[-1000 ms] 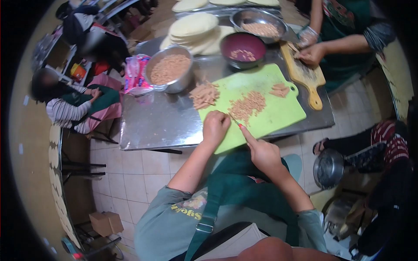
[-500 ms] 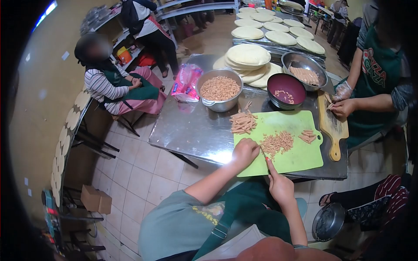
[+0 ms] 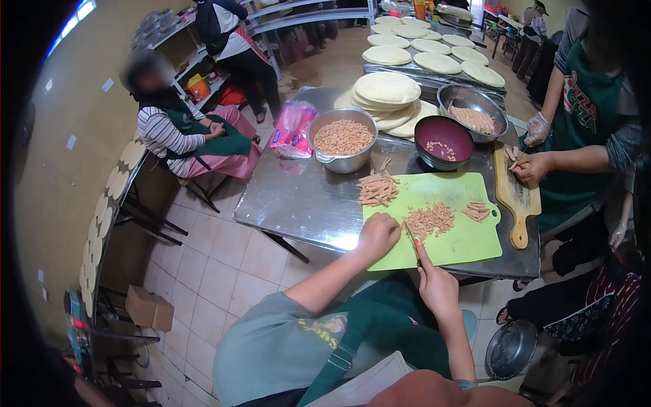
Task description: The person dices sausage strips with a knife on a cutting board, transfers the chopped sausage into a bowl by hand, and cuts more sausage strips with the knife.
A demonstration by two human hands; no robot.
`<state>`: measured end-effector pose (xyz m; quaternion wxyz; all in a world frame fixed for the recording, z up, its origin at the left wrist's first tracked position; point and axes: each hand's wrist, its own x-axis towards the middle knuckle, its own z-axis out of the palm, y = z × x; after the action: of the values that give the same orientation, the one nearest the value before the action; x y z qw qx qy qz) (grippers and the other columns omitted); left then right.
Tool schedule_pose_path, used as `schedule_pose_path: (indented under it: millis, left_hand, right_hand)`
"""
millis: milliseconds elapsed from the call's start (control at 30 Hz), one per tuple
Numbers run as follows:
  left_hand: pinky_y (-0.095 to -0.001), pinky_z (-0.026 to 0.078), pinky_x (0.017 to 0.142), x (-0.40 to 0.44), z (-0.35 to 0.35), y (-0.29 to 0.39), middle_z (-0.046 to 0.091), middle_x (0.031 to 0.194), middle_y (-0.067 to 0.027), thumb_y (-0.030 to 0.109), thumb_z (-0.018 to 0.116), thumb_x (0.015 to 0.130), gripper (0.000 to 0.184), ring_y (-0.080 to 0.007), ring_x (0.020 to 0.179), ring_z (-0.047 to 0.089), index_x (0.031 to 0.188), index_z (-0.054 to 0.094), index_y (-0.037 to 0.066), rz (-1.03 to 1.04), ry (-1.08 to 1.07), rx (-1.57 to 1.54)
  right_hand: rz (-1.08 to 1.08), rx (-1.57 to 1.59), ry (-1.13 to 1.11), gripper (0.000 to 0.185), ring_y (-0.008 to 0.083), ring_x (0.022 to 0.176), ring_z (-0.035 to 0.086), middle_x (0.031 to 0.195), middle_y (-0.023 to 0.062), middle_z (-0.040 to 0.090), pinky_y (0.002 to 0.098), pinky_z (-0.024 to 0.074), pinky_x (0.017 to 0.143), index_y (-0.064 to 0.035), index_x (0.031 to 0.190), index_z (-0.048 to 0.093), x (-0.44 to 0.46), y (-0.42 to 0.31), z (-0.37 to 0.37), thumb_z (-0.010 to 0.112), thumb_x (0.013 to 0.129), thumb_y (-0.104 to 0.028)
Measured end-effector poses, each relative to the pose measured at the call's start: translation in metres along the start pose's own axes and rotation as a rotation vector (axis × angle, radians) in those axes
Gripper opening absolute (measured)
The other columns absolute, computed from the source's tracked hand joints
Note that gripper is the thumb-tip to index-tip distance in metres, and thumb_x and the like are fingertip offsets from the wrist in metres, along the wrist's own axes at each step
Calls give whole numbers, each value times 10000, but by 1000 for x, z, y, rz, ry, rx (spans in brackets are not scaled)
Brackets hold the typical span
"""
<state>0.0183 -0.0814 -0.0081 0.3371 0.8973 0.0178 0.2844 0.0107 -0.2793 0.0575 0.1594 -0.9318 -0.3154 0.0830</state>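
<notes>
Green board (image 3: 468, 242), right of centre: the right hand (image 3: 439, 292) grips a knife (image 3: 417, 243) slanting toward the upper left, its blade between the chopped pieces (image 3: 429, 220) and the curled left hand (image 3: 380, 232), whose contents I cannot tell.

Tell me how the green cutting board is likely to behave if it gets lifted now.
The green cutting board looks thin, so it is probably light for its size and may flex a little. The chopped pieces lie loose on its flat top, so they would likely slide if it tilted.
</notes>
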Motion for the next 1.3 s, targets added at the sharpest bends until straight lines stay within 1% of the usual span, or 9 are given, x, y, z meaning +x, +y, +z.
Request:
schedule_pose_path:
  millis: [100,200,500,567,633,733,1100,1167,1300]
  left_hand:
    - [-422,439,643,1,0,1,557,662,-146,79,639,705,117,-328,680,541,629,590,5,-2,5,4]
    - [-416,433,633,0,3,-4,558,662,-141,97,650,694,112,-323,677,538,644,600,11,-11,-4,9]
    - [-413,432,628,2,2,-7,561,662,-140,130,661,685,134,-322,666,537,650,604,15,-70,-19,-34]
    - [-413,433,630,1,3,-7,562,665,-141,133,661,685,136,-322,667,538,652,605,14,-78,-18,-46]
    - [-414,433,636,2,3,-7,565,677,-143,132,657,686,132,-321,677,538,658,607,13,-109,-42,-44]
    - [-416,431,637,0,4,-8,562,674,-143,133,651,690,134,-322,677,535,655,604,13,-58,-7,-36]
    - [-421,428,637,3,4,-7,559,679,-148,131,646,696,145,-326,677,530,643,589,8,-77,-17,-22]
    - [-421,427,638,2,4,-9,559,678,-146,136,648,698,148,-324,679,530,646,592,10,-65,-13,-13]
    - [-420,423,638,1,5,-10,552,674,-143,146,648,713,145,-324,684,529,671,608,14,-56,-9,-27]
  right_hand:
    - [-14,-31,20,555,305,575,603,602,127,587,421,478,548,-277,1401,320,3,-2,1,498,883,-189]
    - [-8,-10,-6,575,334,582,596,634,147,599,437,469,553,-267,1400,319,5,-4,2,510,868,-165]
    - [-6,-21,-41,589,329,584,594,631,146,589,434,468,553,-271,1412,288,-2,7,13,501,874,-164]
    - [-8,-61,-23,570,309,559,590,607,119,572,426,475,545,-300,1405,303,-4,7,10,502,882,-190]
    - [-14,-51,-3,571,308,555,589,606,121,572,426,474,542,-297,1405,304,-3,3,7,503,881,-189]
    - [-42,-39,17,573,306,545,587,597,122,571,424,472,532,-287,1406,306,-1,-1,7,506,879,-187]
    - [-58,-28,2,569,300,538,585,583,127,572,416,466,523,-269,1407,308,5,0,14,496,878,-175]
    - [-5,29,-89,590,361,605,595,663,177,603,466,466,577,-275,1416,270,2,1,8,490,879,-166]
    - [44,69,-135,584,385,642,597,696,203,607,486,465,617,-279,1417,259,-3,6,6,477,886,-175]
